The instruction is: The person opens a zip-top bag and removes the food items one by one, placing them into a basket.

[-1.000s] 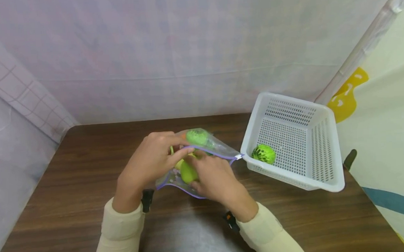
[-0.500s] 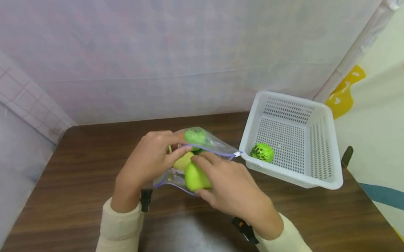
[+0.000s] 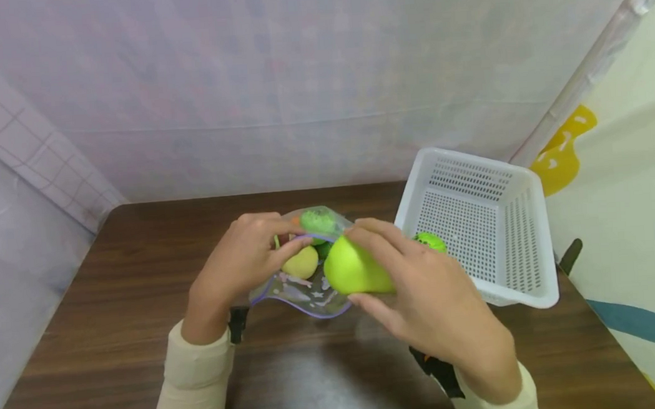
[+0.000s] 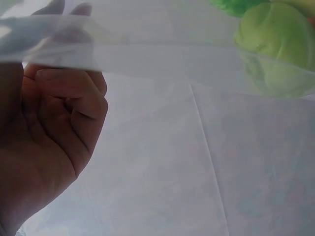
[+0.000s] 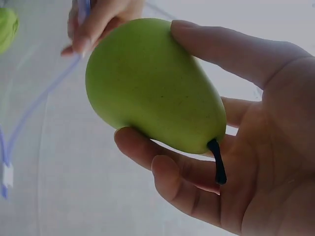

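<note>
Backdrop cloth (image 3: 298, 93), one: pale, faintly patterned, it hung behind everything I saw. Table (image 3: 113, 292), one: dark and wood-grained. Basket (image 3: 540, 216), one: white, perforated plastic, it stood on the table at the person's right, its near left corner covered by the right hand. Sleeves (image 3: 189, 388), two: cream, each ending at the wrist.

Clear bag (image 3: 316, 302), one: purple-edged, it lay in the middle of the table with its two edges parted. Left hand (image 3: 240, 253): thumb and fingers pinched the bag's far purple edge. Right hand (image 3: 437, 291): it grasped the pear, thumb on one side, fingers on the other.

Pear (image 3: 356, 271), one: yellow-green, dark-stemmed, it was held at the bag's right end, between bag and basket, broad end toward the bag and stem toward the palm. Pale yellow round piece (image 3: 301, 263), one: it sat in the bag, just below the left fingertips. Bright green piece (image 3: 318, 220), one: it showed through the bag's far side; I could not tell its kind. Green dark-marked piece (image 3: 431, 242), one: it lay in the basket, partly hidden by the right hand. Slider (image 5: 7, 176), one: white, on the purple edge.
</note>
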The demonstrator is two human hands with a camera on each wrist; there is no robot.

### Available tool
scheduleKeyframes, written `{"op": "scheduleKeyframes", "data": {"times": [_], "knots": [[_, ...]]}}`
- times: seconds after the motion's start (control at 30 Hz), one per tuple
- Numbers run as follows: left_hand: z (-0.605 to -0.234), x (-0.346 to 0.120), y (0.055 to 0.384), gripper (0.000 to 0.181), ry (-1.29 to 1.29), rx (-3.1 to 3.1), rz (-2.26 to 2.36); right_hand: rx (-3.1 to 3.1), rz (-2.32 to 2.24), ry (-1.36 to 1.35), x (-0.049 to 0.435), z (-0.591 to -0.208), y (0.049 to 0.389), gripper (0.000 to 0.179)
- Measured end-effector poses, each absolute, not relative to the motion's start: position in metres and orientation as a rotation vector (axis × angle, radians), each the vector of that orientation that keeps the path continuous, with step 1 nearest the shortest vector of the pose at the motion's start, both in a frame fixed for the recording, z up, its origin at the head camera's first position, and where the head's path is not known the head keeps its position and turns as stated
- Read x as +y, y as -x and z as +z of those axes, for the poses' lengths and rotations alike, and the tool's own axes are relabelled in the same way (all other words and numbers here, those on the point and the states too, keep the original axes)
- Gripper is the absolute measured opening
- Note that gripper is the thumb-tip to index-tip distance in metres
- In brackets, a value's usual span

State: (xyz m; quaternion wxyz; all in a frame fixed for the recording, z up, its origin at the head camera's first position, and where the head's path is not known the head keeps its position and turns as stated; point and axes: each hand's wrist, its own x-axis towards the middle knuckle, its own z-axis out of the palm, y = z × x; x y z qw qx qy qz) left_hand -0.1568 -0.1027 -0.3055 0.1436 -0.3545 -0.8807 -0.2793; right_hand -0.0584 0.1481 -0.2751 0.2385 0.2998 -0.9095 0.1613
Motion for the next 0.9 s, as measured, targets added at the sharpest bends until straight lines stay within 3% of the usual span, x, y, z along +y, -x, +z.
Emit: {"op": "scheduleKeyframes", "data": {"times": [0.37,0.9], "knots": [[-0.303,-0.101,0.16,0.015,1.013,-2.568,-0.786,-2.489,0.324,-0.761,0.177,-0.243,0.076,0.076],[-0.299,-0.097,0.161,0.018,1.015,-2.598,-0.804,-2.645,-0.024,-0.603,0.214,-0.205,0.108,0.06]]}}
